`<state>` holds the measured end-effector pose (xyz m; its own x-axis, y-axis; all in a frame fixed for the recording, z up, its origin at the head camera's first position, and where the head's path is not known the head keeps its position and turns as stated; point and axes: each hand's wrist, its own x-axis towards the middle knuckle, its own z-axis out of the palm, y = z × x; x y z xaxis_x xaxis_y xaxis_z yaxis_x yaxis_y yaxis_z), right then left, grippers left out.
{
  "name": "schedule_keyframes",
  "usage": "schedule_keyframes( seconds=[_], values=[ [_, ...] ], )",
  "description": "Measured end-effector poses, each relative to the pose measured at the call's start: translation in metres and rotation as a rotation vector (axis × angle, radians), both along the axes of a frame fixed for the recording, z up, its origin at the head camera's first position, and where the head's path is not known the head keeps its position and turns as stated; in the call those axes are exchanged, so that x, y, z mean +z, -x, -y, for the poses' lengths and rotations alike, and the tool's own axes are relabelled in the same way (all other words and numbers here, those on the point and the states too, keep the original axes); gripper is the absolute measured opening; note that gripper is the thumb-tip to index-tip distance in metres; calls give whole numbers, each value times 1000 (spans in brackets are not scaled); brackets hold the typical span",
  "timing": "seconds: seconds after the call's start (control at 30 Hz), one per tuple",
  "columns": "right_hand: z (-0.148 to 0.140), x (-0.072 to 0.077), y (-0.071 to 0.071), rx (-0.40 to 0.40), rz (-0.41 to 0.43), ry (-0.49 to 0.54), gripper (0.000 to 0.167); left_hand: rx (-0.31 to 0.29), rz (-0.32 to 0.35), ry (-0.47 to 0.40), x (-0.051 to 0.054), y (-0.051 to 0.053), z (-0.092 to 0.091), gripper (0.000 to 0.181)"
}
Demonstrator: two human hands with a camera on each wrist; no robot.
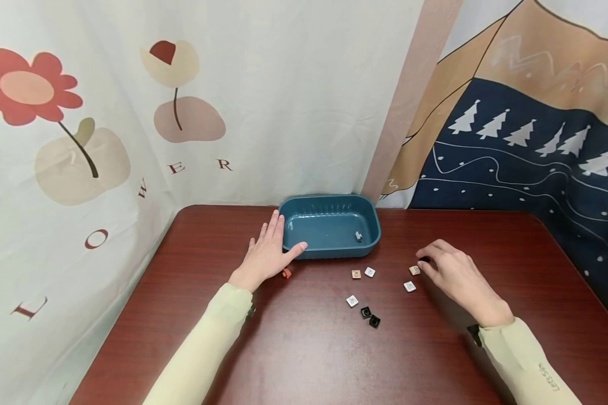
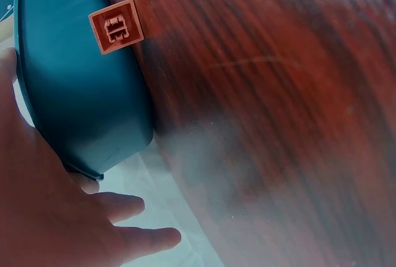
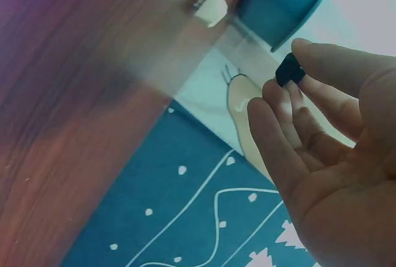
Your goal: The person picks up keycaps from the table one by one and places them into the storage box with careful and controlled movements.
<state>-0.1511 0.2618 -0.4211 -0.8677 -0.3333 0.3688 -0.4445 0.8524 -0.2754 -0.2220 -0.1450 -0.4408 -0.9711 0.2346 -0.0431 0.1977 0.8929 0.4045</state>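
Note:
My left hand (image 1: 266, 251) rests with straight fingers on the left rim of a blue-green plastic bin (image 1: 329, 253). A black keycap (image 3: 289, 72) is pinched between the thumb and fingertips of my right hand (image 1: 455, 277), raised over the right side of the table. Below those fingers lie a beige keycap (image 1: 414, 270) and a white keycap (image 1: 409, 286). One small grey-white keycap (image 1: 358, 237) sits inside the bin at its right. An orange-red keycap (image 2: 116, 27), hollow side showing, lies beside the bin near my left wrist.
In front of the bin are a tan keycap (image 1: 356, 274) and a white keycap (image 1: 369, 272). Nearer me lie another white keycap (image 1: 352, 301) and two black keycaps (image 1: 374, 321). The brown wooden table (image 1: 304, 360) meets a printed curtain (image 1: 294, 101) at its back edge.

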Motion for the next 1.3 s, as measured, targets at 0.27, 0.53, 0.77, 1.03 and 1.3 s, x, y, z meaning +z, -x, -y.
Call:
schedule_keyframes(
  seconds=[0.27,0.53,0.77,1.03,1.3],
  values=[
    [14,6,1,20,-100,54,20,7,13,0,-1,1,0,109],
    [29,14,4,21,-125,112,18,8,22,-8,1,0,0,109],
    [43,20,9,13,-123,144,17,7,12,-9,0,0,0,108],
    [63,24,15,25,-115,212,19,9,8,-6,1,-1,-1,108],
    [82,23,26,58,-133,234,19,10,3,-3,2,0,-1,108]
  ],
)
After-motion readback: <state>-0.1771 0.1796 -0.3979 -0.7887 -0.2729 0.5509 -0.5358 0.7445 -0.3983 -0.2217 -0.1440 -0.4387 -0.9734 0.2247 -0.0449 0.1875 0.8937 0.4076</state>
